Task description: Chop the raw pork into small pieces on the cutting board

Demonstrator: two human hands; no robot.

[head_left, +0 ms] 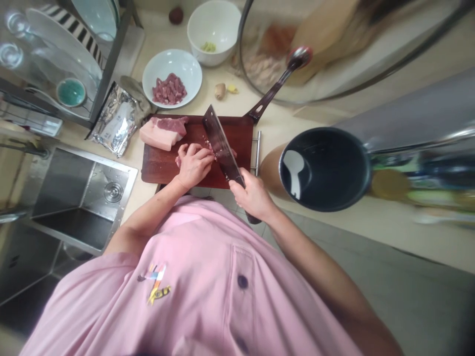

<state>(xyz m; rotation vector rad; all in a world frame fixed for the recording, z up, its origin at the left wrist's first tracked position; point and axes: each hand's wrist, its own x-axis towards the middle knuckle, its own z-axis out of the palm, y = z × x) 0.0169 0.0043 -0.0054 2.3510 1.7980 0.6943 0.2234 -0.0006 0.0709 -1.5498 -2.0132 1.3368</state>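
My right hand [253, 194] is wrapped round the handle of a cleaver [222, 143], whose blade slants over the middle of a dark red cutting board [159, 170]. Close to the blade's left side, my left hand [195, 163] presses a piece of raw meat [178, 161] onto the board with curled fingers; most of that piece is hidden under them. Small bits of meat and fat lie along the blade. A thick slab of pork [161, 133] with pale fat rests on the board's upper left corner.
Behind the board stand a plate of cut meat [191, 74], a white bowl [222, 24], ginger [220, 91] and a spoon [274, 89]. A dark pot [334, 168] is at right. A foil packet [117, 118], dish rack [111, 59] and sink [128, 183] are at left.
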